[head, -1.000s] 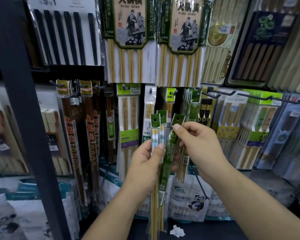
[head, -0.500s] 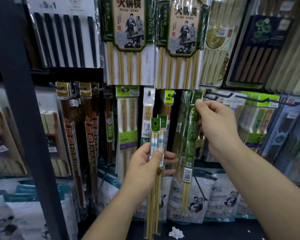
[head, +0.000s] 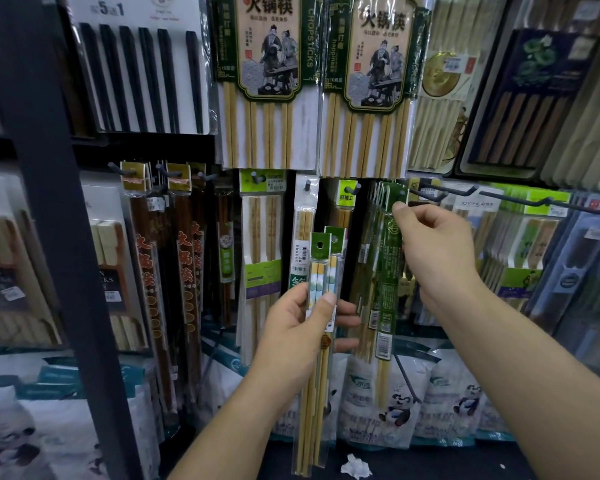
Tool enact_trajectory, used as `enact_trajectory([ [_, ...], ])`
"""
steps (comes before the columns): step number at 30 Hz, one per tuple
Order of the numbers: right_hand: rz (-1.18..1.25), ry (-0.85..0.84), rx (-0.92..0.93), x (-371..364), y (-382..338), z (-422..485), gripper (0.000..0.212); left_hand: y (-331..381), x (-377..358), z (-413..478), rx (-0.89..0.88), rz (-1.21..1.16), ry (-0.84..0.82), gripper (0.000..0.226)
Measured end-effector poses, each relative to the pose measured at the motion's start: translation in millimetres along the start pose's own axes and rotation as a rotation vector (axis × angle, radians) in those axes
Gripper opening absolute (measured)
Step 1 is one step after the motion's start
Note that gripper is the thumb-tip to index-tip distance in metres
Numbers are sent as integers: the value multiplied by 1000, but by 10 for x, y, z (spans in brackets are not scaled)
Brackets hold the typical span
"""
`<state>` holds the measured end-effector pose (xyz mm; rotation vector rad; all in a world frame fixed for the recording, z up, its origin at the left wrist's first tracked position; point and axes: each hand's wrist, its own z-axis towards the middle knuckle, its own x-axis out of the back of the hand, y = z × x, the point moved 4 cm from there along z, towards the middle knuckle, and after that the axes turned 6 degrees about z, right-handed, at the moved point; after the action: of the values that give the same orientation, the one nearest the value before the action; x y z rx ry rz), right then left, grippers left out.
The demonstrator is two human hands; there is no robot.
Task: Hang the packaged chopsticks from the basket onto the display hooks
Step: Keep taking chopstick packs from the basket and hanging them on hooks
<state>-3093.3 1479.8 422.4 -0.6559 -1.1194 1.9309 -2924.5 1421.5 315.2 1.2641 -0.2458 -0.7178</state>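
My left hand (head: 300, 327) grips two slim packs of bamboo chopsticks (head: 321, 341) upright at centre, thumb across their fronts; their green header cards with hang holes stick up above my fingers. My right hand (head: 433, 251) pinches the top of a green-labelled chopstick pack (head: 385, 289) that hangs in front of a bunch of the same packs. Its header sits at the tip of a dark display hook (head: 440, 192); whether the hook passes through the hole is hidden by my fingers. The basket is out of view.
Chopstick packs cover the wall: large hot-pot sets (head: 267, 81) above, dark red pairs (head: 184, 271) on pegs at left, pale sets (head: 260, 258) in the middle. A dark shelf post (head: 59, 237) stands left. Panda-printed bags (head: 392, 407) line the bottom, and a crumpled paper scrap (head: 355, 467) lies below.
My right hand drew the green pack out of the bunch in my left hand and carried it up and right to the hook. My left hand now holds two packs.
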Motion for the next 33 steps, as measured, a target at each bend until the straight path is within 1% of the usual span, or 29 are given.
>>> enact_trajectory([
  [2,-15,5,4,-2,62,-3,30,-6,9,0,1,0,14,13],
  [6,-2,35,-14,31,154,-41,38,-3,14,-8,-3,17,3,11],
  [9,-6,31,21,51,131,-156,39,5,6,-6,-3,20,6,10],
  [11,-12,-62,59,14,96,-278,36,12,-8,-12,1,-8,13,12],
  [14,-92,-294,69,-123,64,-469,29,24,-45,-21,1,-34,-16,13],
  [15,-111,-349,61,-160,62,-511,27,28,-56,-25,-1,-37,-26,13],
  [17,-112,-403,51,-201,57,-547,25,37,-69,-32,-3,-50,-38,15],
  [20,-46,-431,18,-214,75,-567,25,43,-77,-36,-8,-49,-45,21],
  [23,31,-408,14,-193,94,-563,24,49,-76,-34,-28,-30,-45,18],
  [28,129,-243,44,-96,8,-387,31,24,-10,-30,-34,53,15,19],
  [30,138,-179,73,-42,-42,-289,30,12,0,-27,-34,40,31,20],
  [33,107,-114,88,6,-63,-159,36,4,11,-22,-31,50,30,19],
])
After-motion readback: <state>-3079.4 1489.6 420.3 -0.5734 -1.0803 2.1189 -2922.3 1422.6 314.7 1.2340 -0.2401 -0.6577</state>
